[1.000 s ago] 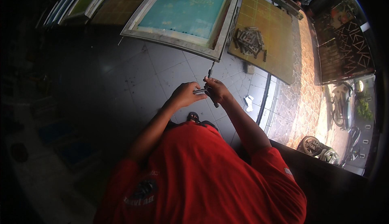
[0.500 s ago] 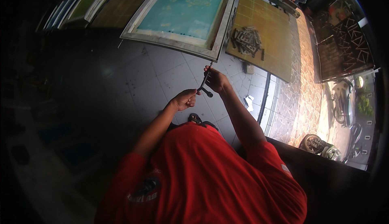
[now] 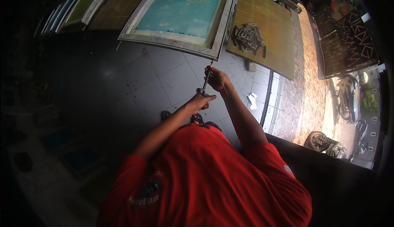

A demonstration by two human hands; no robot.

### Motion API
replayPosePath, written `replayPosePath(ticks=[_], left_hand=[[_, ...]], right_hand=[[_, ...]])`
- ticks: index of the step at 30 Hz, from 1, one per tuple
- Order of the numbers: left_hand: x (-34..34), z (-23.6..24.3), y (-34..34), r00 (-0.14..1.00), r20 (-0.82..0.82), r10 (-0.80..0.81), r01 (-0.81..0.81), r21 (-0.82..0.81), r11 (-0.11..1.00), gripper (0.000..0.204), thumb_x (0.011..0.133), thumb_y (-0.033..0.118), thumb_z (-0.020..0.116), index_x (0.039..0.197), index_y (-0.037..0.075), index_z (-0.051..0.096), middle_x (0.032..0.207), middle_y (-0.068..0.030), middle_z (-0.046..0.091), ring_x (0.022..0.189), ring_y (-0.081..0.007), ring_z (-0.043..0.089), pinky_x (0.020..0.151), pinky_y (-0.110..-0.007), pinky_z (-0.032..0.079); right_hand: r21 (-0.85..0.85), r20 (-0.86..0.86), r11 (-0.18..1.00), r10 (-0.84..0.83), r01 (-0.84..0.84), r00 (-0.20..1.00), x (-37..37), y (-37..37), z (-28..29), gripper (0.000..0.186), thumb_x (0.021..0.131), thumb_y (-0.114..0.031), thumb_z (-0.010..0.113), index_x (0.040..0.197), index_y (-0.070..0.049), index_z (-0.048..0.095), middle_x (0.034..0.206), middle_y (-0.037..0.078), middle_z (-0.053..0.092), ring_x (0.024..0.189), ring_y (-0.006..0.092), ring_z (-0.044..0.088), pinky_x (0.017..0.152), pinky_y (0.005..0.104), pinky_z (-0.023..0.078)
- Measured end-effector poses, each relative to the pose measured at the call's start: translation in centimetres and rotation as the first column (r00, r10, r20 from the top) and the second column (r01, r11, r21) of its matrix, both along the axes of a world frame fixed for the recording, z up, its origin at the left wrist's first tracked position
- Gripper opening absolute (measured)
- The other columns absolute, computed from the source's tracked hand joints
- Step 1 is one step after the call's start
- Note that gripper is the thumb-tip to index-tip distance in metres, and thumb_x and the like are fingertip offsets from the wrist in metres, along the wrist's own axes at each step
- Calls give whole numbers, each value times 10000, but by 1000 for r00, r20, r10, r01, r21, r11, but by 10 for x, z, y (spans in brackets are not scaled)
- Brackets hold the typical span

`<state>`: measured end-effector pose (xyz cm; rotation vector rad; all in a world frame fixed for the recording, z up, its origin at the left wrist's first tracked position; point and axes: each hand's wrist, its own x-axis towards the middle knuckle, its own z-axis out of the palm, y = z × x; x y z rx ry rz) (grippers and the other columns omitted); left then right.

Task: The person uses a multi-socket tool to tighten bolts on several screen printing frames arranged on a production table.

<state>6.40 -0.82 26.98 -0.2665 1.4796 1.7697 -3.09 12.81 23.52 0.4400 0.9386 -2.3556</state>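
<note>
A thin dark metal rod (image 3: 206, 79) stands nearly upright in front of my red shirt, its top end near the corner of a grey-framed screen with teal mesh (image 3: 180, 13). My right hand (image 3: 217, 79) grips the rod near its upper part. My left hand (image 3: 200, 101) is closed around its lower end. Both arms reach out over the grey tiled floor (image 3: 135, 79). What the rod's bottom end carries is hidden by my fingers.
A yellow-brown board (image 3: 275, 30) with a pile of dark metal pieces (image 3: 247, 37) leans to the right of the screen. More framed screens (image 3: 82, 5) line the far left. A small white scrap (image 3: 252, 100) lies on the floor. Sandals (image 3: 201, 120) show below my hands.
My right hand has slid up the rod and away from me, while my left hand stayed low on it. The rod now points more upright toward the screen's corner.
</note>
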Motion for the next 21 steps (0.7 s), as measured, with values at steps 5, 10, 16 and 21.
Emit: replayPosePath(ticks=[5,10,16,21], left_hand=[[5,-13,-2,886,443,137,-367,489,791,512,931,379,449,499,162,280,461,22,219,480,-127,288,756,-321,435],[27,-45,-50,870,430,243,-424,399,813,542,933,399,423,475,160,259,429,13,213,430,-127,255,678,-326,420],[83,-82,-143,674,417,610,-732,266,627,513,950,385,382,511,158,247,449,3,242,421,-134,274,649,-333,413],[141,-112,-216,339,357,870,-923,-52,382,475,958,389,365,548,158,304,446,5,221,407,-140,254,547,-329,409]], right_hand=[[67,33,998,-14,12,999,-3,-2,-6,227,846,-298,645,906,-104,544,874,4,555,815,130,510,841,364,440],[30,57,1000,-1,0,998,0,-4,-4,211,862,-316,619,890,-126,531,862,-19,534,836,118,499,856,360,430],[-71,19,996,62,-60,998,16,1,39,146,928,-252,508,983,-126,558,906,-37,580,815,86,517,855,364,424],[-49,-17,998,47,-47,999,11,4,8,150,925,-244,512,998,-121,560,917,-32,586,803,82,524,877,381,420]])
